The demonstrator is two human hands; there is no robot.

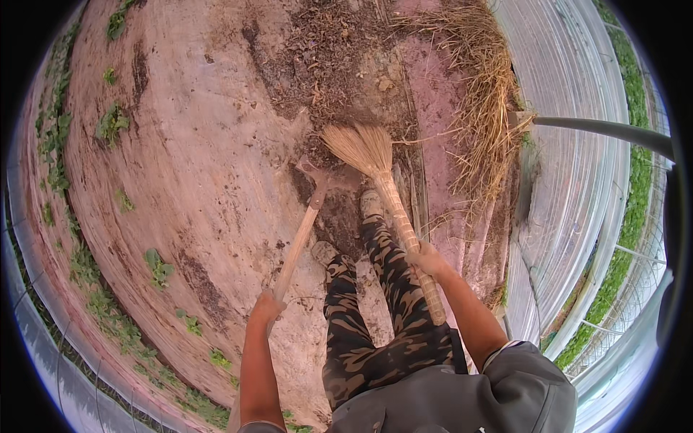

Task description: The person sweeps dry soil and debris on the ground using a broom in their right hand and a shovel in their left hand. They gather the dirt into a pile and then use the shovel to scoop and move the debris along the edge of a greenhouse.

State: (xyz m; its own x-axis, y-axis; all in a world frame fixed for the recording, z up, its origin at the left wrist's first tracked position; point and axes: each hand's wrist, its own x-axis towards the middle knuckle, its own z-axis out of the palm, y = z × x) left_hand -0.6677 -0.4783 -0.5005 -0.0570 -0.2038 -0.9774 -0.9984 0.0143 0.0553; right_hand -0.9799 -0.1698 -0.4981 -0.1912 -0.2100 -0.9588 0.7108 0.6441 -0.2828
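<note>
My left hand (267, 307) is closed round the wooden handle of a shovel (298, 243). Its rusty metal blade (325, 176) rests low on the ground just ahead of my shoes, and part of the blade is hard to tell from the soil. In my right hand (430, 260) is the bound handle of a straw broom (398, 208). The broom's spread bristles (363, 146) touch the ground beyond the blade, at the near edge of a patch of dark loose soil and dry plant debris (330, 59).
A heap of dry straw (482, 103) lies along the right, beside a translucent plastic sheet wall (563, 81). A grey pole (601, 129) juts in from the right. Green plants (112, 124) grow through the pale ground sheet (216, 140) on the left.
</note>
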